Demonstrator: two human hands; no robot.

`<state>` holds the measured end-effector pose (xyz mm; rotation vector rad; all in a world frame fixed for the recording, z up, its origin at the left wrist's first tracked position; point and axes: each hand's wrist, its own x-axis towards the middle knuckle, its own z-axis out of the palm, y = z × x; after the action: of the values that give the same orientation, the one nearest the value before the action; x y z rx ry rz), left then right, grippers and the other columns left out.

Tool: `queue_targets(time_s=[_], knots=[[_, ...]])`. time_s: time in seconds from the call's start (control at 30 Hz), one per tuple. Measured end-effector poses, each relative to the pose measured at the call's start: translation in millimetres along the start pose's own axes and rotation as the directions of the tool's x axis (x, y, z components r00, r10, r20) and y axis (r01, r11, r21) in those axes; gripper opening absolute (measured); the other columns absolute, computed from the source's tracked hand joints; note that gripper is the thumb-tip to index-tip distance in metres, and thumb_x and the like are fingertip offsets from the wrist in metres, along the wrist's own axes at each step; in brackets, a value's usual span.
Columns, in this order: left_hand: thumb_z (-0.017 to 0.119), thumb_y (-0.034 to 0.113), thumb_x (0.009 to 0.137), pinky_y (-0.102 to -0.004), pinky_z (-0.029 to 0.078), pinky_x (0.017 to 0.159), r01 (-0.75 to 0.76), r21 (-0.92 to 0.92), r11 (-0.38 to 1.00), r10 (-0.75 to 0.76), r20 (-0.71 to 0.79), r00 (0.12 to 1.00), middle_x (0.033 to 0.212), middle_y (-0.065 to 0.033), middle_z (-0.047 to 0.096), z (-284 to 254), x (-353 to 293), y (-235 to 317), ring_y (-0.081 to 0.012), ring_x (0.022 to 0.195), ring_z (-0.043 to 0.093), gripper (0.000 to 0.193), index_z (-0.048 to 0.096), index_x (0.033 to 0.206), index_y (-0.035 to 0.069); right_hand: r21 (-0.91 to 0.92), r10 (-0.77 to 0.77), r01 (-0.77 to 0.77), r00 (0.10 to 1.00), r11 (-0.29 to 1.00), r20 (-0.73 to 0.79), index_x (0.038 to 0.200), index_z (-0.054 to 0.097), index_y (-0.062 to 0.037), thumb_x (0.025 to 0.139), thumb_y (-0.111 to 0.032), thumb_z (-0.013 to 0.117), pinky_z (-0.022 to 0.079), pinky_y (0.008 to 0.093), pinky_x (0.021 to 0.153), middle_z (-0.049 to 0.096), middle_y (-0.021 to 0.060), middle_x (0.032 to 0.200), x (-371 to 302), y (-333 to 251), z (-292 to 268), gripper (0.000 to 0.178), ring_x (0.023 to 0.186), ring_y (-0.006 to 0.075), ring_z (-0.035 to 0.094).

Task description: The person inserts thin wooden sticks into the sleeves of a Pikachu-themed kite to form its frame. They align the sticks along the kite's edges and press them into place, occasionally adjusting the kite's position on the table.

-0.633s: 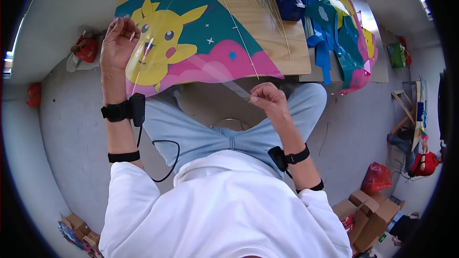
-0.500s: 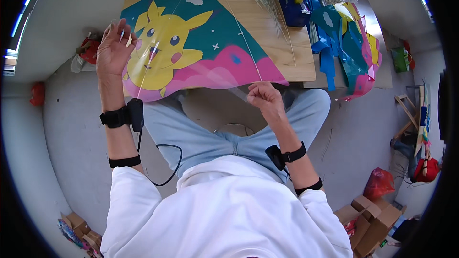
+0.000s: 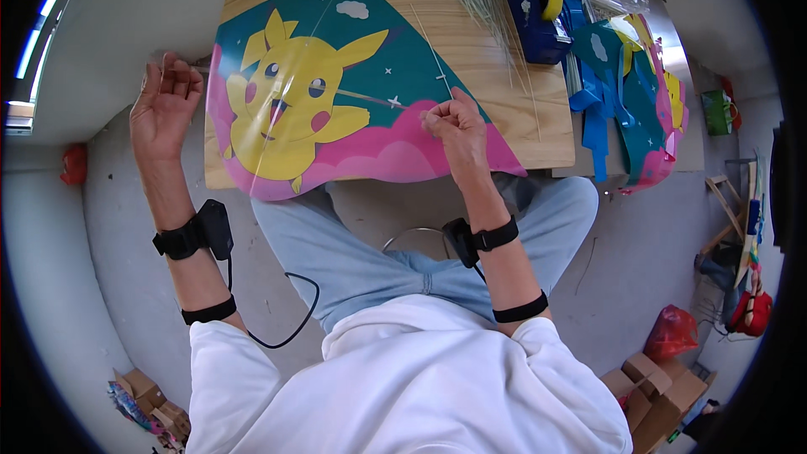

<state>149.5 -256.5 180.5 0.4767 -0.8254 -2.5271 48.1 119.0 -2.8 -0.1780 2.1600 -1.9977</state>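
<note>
A triangular kite sail (image 3: 395, 42), teal and pink with a yellow cartoon animal, lies on the wooden table, its wavy edge overhanging toward me. A thin white rod (image 3: 430, 44) lies along its right side. Above the pink part, my right hand (image 3: 461, 128) has thumb and forefinger pinched on a clear strip (image 3: 366, 99), which stretches leftward over the sail and is hard to see. Beside the sail's left edge, my left hand (image 3: 166, 109) is raised palm up, fingers loosely curled and thumb apart. I make out nothing in it.
A blue tape dispenser (image 3: 535, 29) with a yellow roll stands at the table's back right. Thin sticks (image 3: 483, 0) lie beside it. More printed sails (image 3: 609, 92) and blue ribbons (image 3: 593, 130) hang at the right. Cardboard boxes (image 3: 664, 391) sit on the floor behind right.
My right hand has moved up from the sail's lower edge onto its pink part, with the clear strip. My left hand has shifted left and slightly down, off the sail's edge.
</note>
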Motion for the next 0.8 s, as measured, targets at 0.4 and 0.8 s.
queue_targets(time_s=[0.4, 0.8], knots=[[0.064, 0.011, 0.091, -0.0427, 0.041, 0.099, -0.003, -0.008, 1.0, 0.003, 0.016, 1.0, 0.1, -0.0124, 0.058, 4, -1, -4, -0.0234, 0.1, 0.054, 0.024, 0.055, 0.107, -0.005, 0.114, 0.154, -0.153, 0.988, 0.982, -0.005, 0.079, 0.066, -0.0013, 0.077, 0.001, 0.069, 0.046, 0.0298, 0.085, 0.058, 0.0243, 0.126, 34, 12, 11, 0.004, 0.134, 0.0235, 0.044], [0.065, 0.011, 0.09, -0.0432, 0.041, 0.099, 0.027, 0.005, 1.0, -0.027, 0.043, 0.999, 0.099, -0.0108, 0.059, -1, 0, -5, -0.0227, 0.099, 0.054, 0.024, 0.055, 0.106, -0.003, 0.061, -0.016, 0.013, 0.999, 0.998, 0.05, 0.077, 0.062, 0.0018, 0.075, 0.003, 0.069, 0.045, 0.0287, 0.085, 0.066, 0.0114, 0.103, 36, 12, 3, 0.007, 0.127, 0.0246, 0.052]])
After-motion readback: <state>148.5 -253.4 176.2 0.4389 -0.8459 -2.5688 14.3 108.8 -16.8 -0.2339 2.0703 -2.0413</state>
